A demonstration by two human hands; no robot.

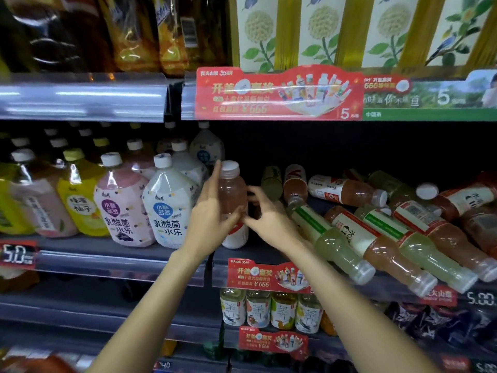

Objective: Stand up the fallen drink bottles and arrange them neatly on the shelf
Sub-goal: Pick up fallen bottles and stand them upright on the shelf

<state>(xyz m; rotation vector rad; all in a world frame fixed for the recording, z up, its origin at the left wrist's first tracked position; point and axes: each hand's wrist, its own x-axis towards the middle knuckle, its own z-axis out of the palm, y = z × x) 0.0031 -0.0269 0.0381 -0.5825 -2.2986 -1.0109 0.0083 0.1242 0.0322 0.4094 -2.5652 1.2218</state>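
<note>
On the shelf (134, 255), you are steadying the upright bottle (232, 200) at the bay's left end, left hand (212, 211) wrapped on it, right hand (269, 214) loosely spread alongside; keep it vertical, clear of the fallen bottles (376, 238).

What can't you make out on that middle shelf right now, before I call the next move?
Head view only:
- Upright pink bottle: lower label covered by the left hand and right hand.
- Right hand grip: fingers blurred, contact unclear.
- Fallen bottles: the rightmost ones are cut off by the frame edge, so no count.
- Back of the shelf: too dark to see.
- Price tag: blurred small print.
</note>
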